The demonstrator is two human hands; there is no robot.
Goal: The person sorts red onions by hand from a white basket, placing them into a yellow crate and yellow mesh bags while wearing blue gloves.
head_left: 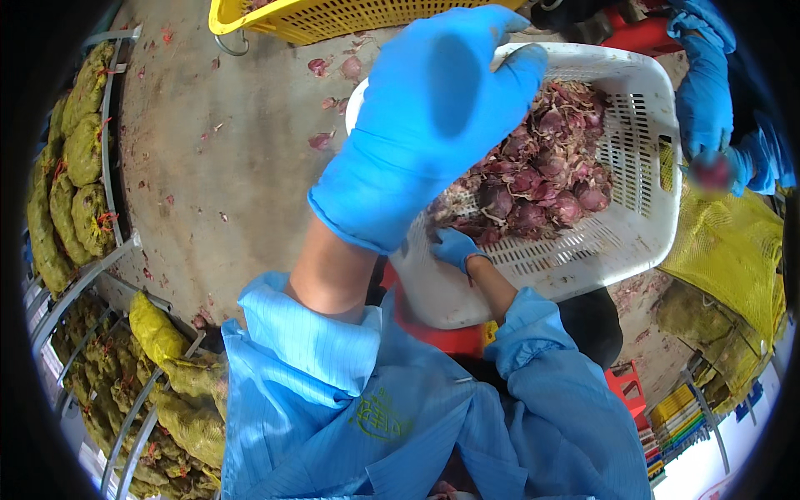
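Observation:
A white slotted plastic crate point(658, 167) stands before me, with many purple onions point(546, 179) and loose skins inside. My left hand point(433, 117), in a blue glove with a dark smudge on its back, is raised over the crate's left side. Its thumb and bent fingers point right and stand apart, with nothing visible between them. Lower down, my right hand point(457, 248), also gloved in blue, reaches into the crate's near left part, beside the onions. Its fingertips are in shadow and partly hidden, so what they touch is unclear.
A yellow crate point(333, 23) stands at the far side. At right, a co-worker's gloved hands point(707, 117) hold a blurred purple thing point(713, 172) above a yellow mesh bag point(721, 250). Full mesh sacks point(87, 150) fill metal racks at left. Onion skins point(319, 141) litter the floor.

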